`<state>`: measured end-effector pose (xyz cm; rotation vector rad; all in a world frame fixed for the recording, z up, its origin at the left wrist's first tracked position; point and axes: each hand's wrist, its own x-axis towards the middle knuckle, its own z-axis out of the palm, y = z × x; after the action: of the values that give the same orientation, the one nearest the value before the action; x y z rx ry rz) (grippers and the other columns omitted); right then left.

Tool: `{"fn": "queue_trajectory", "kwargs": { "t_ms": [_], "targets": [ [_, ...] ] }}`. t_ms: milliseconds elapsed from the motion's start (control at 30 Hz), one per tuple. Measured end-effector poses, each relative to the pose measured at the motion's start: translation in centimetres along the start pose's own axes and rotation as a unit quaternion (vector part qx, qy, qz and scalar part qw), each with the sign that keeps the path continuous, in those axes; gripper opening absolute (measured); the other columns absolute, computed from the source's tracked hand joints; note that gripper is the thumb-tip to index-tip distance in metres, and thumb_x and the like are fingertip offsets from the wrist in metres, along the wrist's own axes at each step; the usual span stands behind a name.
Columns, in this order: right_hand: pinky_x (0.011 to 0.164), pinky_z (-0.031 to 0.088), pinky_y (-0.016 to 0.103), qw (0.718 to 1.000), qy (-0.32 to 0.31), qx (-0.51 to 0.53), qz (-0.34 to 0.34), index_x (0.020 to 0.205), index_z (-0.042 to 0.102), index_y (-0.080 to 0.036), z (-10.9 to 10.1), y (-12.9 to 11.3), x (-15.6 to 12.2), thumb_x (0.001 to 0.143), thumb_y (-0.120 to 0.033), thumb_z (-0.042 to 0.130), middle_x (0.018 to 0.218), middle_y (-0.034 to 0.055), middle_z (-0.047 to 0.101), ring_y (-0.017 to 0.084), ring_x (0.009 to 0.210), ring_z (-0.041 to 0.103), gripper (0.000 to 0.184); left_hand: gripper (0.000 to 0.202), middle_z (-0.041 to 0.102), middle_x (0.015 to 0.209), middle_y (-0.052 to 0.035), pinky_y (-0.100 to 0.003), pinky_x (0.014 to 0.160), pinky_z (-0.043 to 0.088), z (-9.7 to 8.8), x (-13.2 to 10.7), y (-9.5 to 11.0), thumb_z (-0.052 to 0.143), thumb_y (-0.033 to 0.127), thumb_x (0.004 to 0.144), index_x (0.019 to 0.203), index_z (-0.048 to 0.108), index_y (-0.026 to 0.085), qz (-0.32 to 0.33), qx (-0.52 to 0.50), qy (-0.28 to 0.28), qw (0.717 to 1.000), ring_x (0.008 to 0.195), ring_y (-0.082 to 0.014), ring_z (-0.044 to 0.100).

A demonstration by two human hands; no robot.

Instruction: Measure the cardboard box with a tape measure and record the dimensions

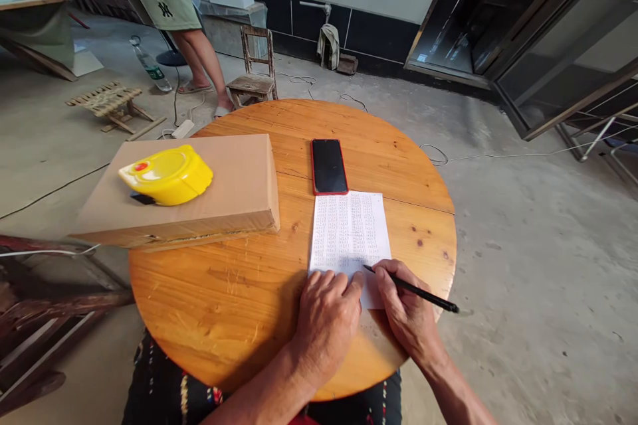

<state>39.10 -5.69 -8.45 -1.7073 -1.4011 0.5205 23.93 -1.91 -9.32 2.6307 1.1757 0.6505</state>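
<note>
A white sheet of paper [349, 229] covered in small rows of writing lies on a round wooden table [239, 292]. My left hand [326, 315] rests flat on the paper's lower left corner, fingers together and stretched out. My right hand [406, 309] grips a black pen [413, 289], whose tip touches the sheet near its lower right edge. Just beyond the paper lies a dark phone [329, 166] in a red case, screen off.
A flat cardboard box [234, 199] lies on the table's left side with a yellow tape measure [167, 176] on top. Behind the table stand a person [169, 6], a small wooden chair [254, 70], a plastic bottle [149, 66] and cables on the concrete floor.
</note>
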Motion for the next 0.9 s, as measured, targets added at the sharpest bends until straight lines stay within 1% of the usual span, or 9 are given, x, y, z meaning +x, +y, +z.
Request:
{"fn": "queue_trajectory", "kwargs": {
  "t_ms": [167,400,567,900],
  "targets": [
    [0.058,0.044,0.024,1.0,-0.003,0.005,0.003,0.087,0.063,-0.02,-0.05,-0.01,-0.02,0.098,-0.029,0.049,0.074,0.0004,0.062,0.014,0.063,0.054,0.02,0.02,0.06,0.071,0.0016,-0.038,0.067,0.039,0.05,-0.05,0.04,0.06,0.009,0.086,0.101,0.066,0.021,-0.005,-0.002,0.001,1.0,0.069,-0.0207,0.057],
    [0.057,0.044,0.023,1.0,0.0,0.001,-0.004,0.087,0.063,-0.02,0.09,-0.02,0.22,0.098,-0.029,0.049,0.073,-0.0002,0.061,0.013,0.061,0.054,0.02,0.022,0.06,0.071,0.002,-0.039,0.067,0.04,0.04,0.02,0.03,0.06,0.009,0.086,0.103,0.066,0.021,-0.003,0.0,0.004,1.0,0.069,-0.0207,0.056],
    [0.055,0.043,0.023,1.0,0.0,-0.004,-0.002,0.087,0.063,-0.02,0.14,0.0,0.21,0.098,-0.029,0.05,0.072,-0.0004,0.061,0.013,0.06,0.054,0.019,0.021,0.06,0.071,0.002,-0.039,0.067,0.041,-0.07,0.13,0.06,0.061,0.009,0.085,0.101,0.066,0.021,-0.003,0.001,0.002,1.0,0.069,-0.0208,0.057],
    [0.056,0.044,0.023,1.0,-0.002,-0.014,-0.008,0.086,0.062,-0.019,0.04,-0.14,0.18,0.098,-0.028,0.049,0.071,-0.0001,0.061,0.013,0.06,0.054,0.02,0.02,0.061,0.072,0.0013,-0.038,0.067,0.041,-0.04,0.03,0.05,0.061,0.009,0.085,0.101,0.066,0.02,-0.003,0.001,-0.005,1.0,0.069,-0.0209,0.057]
  ]
}}
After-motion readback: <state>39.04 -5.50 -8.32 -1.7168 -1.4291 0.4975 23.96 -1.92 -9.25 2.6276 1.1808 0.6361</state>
